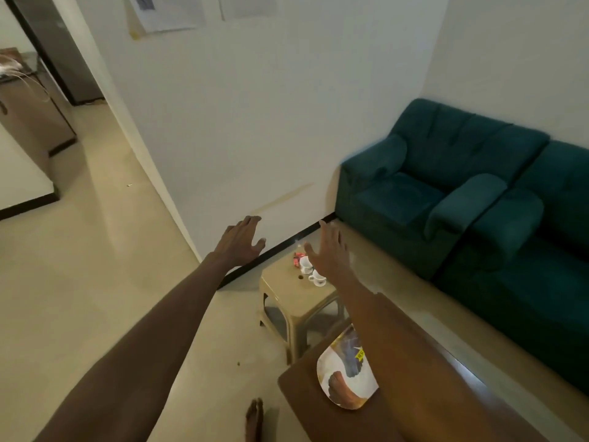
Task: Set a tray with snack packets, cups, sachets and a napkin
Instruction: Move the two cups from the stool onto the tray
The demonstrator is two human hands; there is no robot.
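Note:
Two white cups (306, 265) (317, 278) stand on a small beige plastic stool (287, 287) near the wall. Red snack packets (298, 258) lie beside the far cup. A printed oval tray (344, 376) rests on the brown wooden table (414, 393) at the lower right, partly hidden by my right forearm. Both arms are stretched forward. My left hand (241, 240) hovers with spread fingers to the left of the stool, holding nothing. My right hand (328, 250) is raised above the cups, fingers apart and empty.
A dark green sofa (446, 193) runs along the right wall. A white wall with a dark skirting stands behind the stool. A corridor with a cabinet (35, 116) opens at the left. A bare foot (254, 419) shows on the floor at the bottom.

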